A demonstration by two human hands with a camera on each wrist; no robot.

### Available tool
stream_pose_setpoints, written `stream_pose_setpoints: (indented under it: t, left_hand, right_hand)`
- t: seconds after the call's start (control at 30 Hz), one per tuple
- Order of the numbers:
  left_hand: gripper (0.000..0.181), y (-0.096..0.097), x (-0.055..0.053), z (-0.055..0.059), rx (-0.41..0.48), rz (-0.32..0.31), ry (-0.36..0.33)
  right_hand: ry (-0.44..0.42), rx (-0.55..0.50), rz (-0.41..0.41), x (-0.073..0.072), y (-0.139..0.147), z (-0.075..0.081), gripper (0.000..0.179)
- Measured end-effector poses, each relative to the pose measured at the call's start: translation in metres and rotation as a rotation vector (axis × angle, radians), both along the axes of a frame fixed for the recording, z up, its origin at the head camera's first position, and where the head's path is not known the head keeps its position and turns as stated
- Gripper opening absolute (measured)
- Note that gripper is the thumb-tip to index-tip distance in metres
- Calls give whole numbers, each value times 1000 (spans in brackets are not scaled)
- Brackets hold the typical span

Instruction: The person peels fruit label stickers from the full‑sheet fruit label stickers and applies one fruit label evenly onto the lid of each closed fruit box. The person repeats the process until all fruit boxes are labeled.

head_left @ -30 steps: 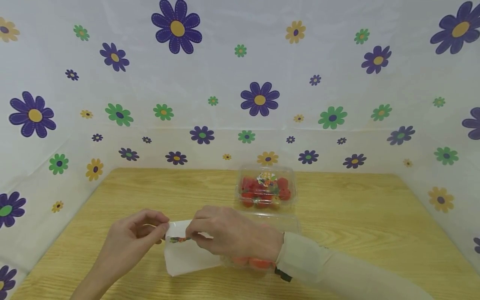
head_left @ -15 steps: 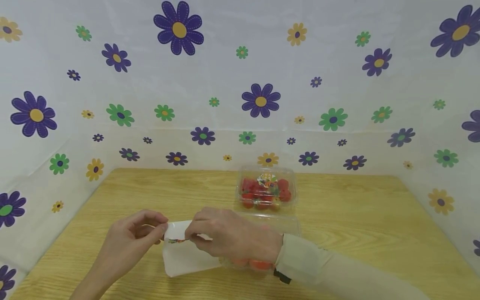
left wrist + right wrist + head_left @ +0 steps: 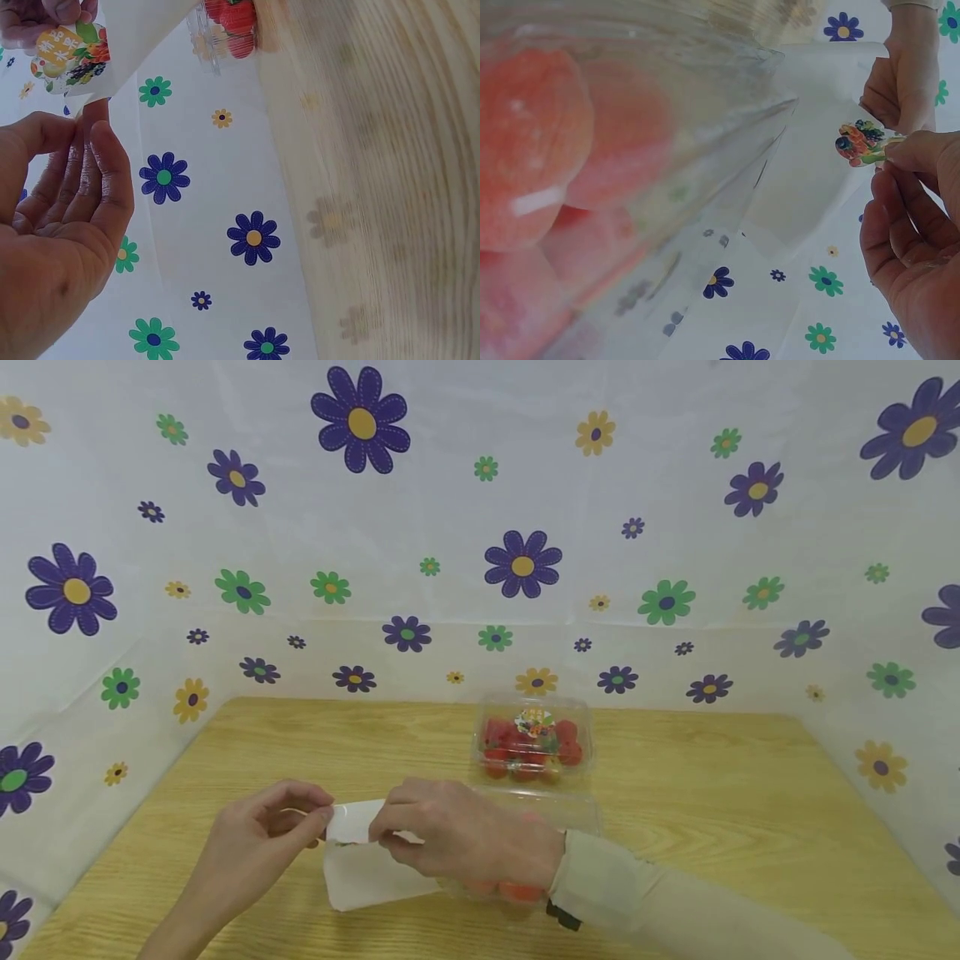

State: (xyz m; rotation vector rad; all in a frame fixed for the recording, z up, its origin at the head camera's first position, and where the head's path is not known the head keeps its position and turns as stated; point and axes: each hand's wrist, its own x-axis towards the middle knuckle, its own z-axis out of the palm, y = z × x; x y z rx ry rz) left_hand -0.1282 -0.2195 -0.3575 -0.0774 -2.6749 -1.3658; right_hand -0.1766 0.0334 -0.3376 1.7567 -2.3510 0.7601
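My left hand [image 3: 262, 835] pinches the upper left corner of a white sticker sheet [image 3: 378, 881] between thumb and forefinger. Opposite it, my right hand [image 3: 465, 827] pinches the sheet's top part, where a fruit-printed sticker [image 3: 859, 142] sits at its fingertips in the right wrist view. That sheet's top strip [image 3: 352, 821] is bent over, so the head view shows only a sliver of print. In the left wrist view the sticker [image 3: 71, 56] faces the camera, with yellow lettering and fruit pictures. Whether its edge is lifted from the sheet I cannot tell.
A clear lidded box of strawberries [image 3: 532, 747] with a round fruit sticker stands at the back centre. Under my right forearm lies another clear box [image 3: 585, 810] with orange-red round fruit [image 3: 525, 150], partly hidden. Flowered cloth [image 3: 420, 510] encloses the wooden table [image 3: 712, 793].
The sheet's top strip has bent further over, hiding more of the printed picture in the head view. Both hands have shifted very slightly left. The head view has tilted a little upward.
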Motion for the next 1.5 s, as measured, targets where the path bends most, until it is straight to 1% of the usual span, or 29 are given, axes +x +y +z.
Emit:
stream_pose_setpoints:
  t: [0.07, 0.3, 0.37, 0.63, 1.0, 1.27, 1.37, 1.5]
  left_hand:
    - [15, -1, 1, 0, 0, -1, 3]
    - [17, -2, 0, 0, -6, -15, -3]
    - [17, -2, 0, -1, -3, -16, 0]
    - [20, -1, 0, -2, 4, -4, -17]
    - [16, 0, 1, -2, -2, -9, 19]
    - [18, -1, 0, -1, -4, 4, -11]
    - [18, -1, 0, -2, -2, 2, -8]
    - [17, -2, 0, -2, 1, 0, -4]
  right_hand:
    - [-5, -7, -3, 1, 0, 0, 16]
    - [60, -25, -31, 3, -1, -4, 13]
    - [65, -25, -35, 3, -1, -4, 12]
    - [28, -17, -27, 3, 1, -4, 14]
    - [96, -50, -42, 5, 1, -7, 10]
    - [68, -37, -44, 5, 1, -7, 12]
    - [70, -36, -48, 5, 1, -7, 12]
    - [96, -48, -49, 5, 0, -8, 11]
